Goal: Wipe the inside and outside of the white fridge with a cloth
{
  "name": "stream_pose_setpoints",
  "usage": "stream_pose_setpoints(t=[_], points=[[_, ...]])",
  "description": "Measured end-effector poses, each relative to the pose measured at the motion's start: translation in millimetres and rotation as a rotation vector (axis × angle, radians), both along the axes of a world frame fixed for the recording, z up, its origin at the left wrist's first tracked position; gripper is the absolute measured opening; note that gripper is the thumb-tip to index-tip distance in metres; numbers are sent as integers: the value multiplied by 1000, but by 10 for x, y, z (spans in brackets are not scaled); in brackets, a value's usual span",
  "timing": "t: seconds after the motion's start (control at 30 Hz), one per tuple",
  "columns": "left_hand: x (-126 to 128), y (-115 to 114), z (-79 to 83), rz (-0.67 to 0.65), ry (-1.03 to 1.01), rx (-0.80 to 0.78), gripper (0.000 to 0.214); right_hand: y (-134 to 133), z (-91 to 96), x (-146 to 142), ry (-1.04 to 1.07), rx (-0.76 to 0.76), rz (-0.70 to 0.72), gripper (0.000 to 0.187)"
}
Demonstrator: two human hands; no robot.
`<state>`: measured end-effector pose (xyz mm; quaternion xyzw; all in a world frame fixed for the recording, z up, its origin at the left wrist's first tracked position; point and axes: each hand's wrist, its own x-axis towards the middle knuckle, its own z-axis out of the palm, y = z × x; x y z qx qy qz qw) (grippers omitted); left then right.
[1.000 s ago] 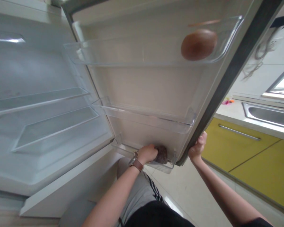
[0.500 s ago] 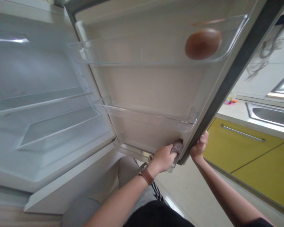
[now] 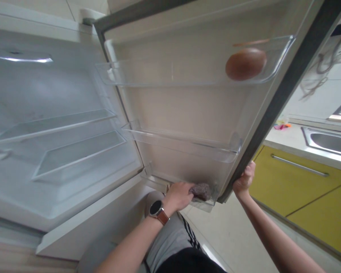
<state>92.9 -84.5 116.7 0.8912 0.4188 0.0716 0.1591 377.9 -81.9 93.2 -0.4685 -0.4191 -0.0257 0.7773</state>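
My left hand (image 3: 179, 195), with a watch on its wrist, is closed on a bunched grey-brown cloth (image 3: 200, 192). The cloth lies in the lowest clear bin (image 3: 206, 206) of the open fridge door (image 3: 184, 108), near its right end. Around the outer edge of the door my right hand (image 3: 244, 178) is wrapped, gripping it by the dark seal. A reddish-brown rounded object (image 3: 246, 64) sits in the top clear bin (image 3: 170, 79), at the right end. The middle bin (image 3: 182, 142) is clear plastic too.
On the left stands the fridge interior (image 3: 62, 91) with glass shelves (image 3: 79, 151) and a light. To the right are yellow cabinets (image 3: 298, 182) under a counter with a steel sink (image 3: 329, 142). A pink and orange item (image 3: 282, 126) lies on the counter.
My left hand has slid the cloth leftward along the bottom bin, away from its right end. The right hand keeps its hold on the door. The whole view has shifted slightly.
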Motion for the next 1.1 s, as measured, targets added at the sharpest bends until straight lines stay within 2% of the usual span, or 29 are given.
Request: stream_pose_setpoints(t=[0.2, 0.3, 0.47, 0.7, 0.83, 1.1], points=[[-600, 388, -149, 214, 84, 85, 40, 102, 5, 62, 7, -40, -45, 53], [-739, 473, -194, 259, 94, 123, 37, 197, 22, 127, 15, -64, -42, 56], [-617, 443, -227, 235, 69, 204, 29, 384, 39, 261, 13, -29, 16, 53], [-373, 404, -259, 152, 5, 272, 30, 656, 31, 430, -4, 18, 54, 49], [-324, 390, -259, 133, -13, 296, 22, 768, 16, 517, -17, 18, 66, 51], [-274, 395, -265, 126, -35, 323, 21, 875, -2, 596, 0, 12, 94, 52]])
